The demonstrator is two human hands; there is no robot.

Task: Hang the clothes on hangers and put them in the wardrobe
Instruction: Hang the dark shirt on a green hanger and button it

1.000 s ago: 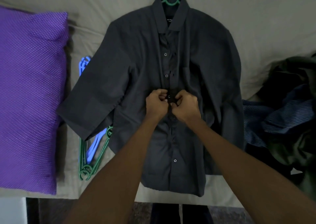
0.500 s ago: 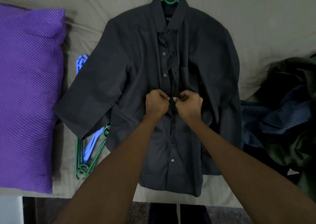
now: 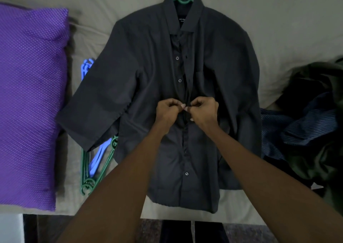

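bed (image 3: 278, 19) under a grey-beige sheet, creased, carries everything in front of me. dark shirt (image 3: 148, 75) lies flat on it in the middle, front up, collar at the far side, with a green hanger (image 3: 183, 0) hook showing at the collar. purple dotted pillow (image 3: 27, 103) on the left edge. green and blue hangers (image 3: 92, 168) stacked between pillow and shirt, partly under the shirt's sleeve. heap of dark clothes (image 3: 306, 131) on the right, touching the shirt.
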